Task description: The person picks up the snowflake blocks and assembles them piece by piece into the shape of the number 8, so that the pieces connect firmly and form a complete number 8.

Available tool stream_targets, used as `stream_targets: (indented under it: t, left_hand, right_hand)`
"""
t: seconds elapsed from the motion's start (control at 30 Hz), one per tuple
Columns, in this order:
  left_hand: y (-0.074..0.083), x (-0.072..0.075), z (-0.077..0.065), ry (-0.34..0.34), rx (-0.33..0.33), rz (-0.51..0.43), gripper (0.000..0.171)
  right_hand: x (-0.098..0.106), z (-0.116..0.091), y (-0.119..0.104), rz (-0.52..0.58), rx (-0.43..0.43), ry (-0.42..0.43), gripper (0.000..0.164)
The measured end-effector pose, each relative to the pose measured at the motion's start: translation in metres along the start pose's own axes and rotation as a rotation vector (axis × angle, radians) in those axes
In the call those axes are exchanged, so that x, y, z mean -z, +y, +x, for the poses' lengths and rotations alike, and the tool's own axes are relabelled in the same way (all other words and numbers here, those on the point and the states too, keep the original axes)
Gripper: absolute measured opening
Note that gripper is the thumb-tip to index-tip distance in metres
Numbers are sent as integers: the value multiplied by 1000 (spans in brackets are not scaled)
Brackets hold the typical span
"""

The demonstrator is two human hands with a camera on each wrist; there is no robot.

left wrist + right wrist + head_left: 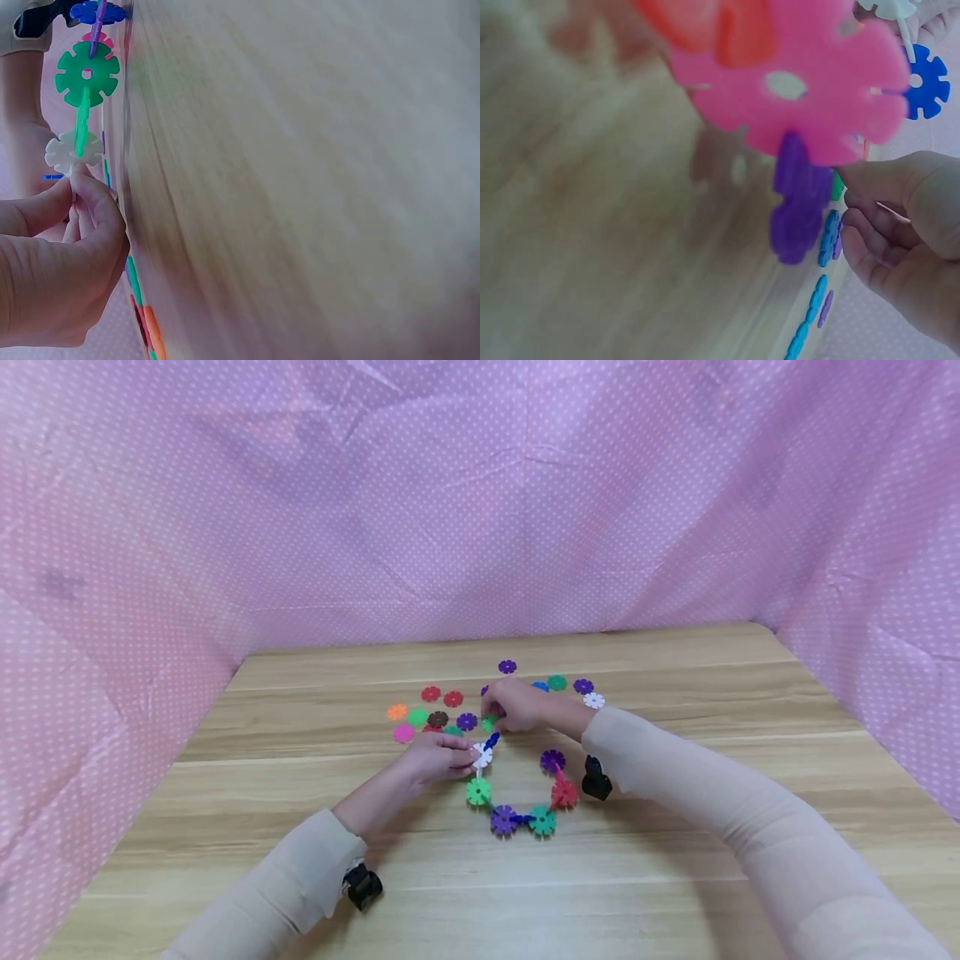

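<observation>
Flat, notched plastic snowflake discs are joined in a curved chain. My left hand [438, 757] pinches a white disc [64, 152] near the chain's left end between thumb and fingers. A blue disc [928, 82] is slotted onto that white one and stands at the open end. My right hand [517, 703] reaches beyond it, fingers curled, thumb and fingertips at a loose green disc [488, 724]; the pink disc [817, 97] partly hides this in the right wrist view. The chain's other end is a purple disc [552, 761].
More loose discs lie beyond the chain, among them an orange disc [397, 712], a brown disc [438, 719] and a white disc [594, 700]. The wooden table [300, 827] meets a pink dotted cloth [480, 527] at its back and sides.
</observation>
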State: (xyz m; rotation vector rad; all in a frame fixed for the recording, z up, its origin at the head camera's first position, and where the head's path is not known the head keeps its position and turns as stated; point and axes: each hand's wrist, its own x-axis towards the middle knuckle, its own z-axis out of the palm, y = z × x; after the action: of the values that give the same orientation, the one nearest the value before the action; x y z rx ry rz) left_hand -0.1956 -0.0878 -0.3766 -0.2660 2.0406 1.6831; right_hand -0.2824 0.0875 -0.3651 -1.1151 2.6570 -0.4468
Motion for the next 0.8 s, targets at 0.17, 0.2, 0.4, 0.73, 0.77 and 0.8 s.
stream_targets:
  t: [0.17,0.2,0.4,0.73,0.77,0.8]
  left_hand:
    - [-1,0,0,16,10,9,27]
    - [-1,0,0,20,14,12,27]
    - [-4,0,0,17,8,25,25]
    - [-2,-1,0,8,-5,-2,26]
    - [-2,-1,1,8,-3,-4,27]
    - [-2,-1,1,8,0,-6,27]
  right_hand:
    - [3,-3,-1,66,-28,-8,24]
    - [3,-4,-1,82,-29,-2,23]
    - [3,-18,3,201,-47,85,16]
    - [2,-44,14,653,-324,129,18]
    - [2,-45,14,692,-349,130,19]
    - [2,-46,14,722,-368,130,20]
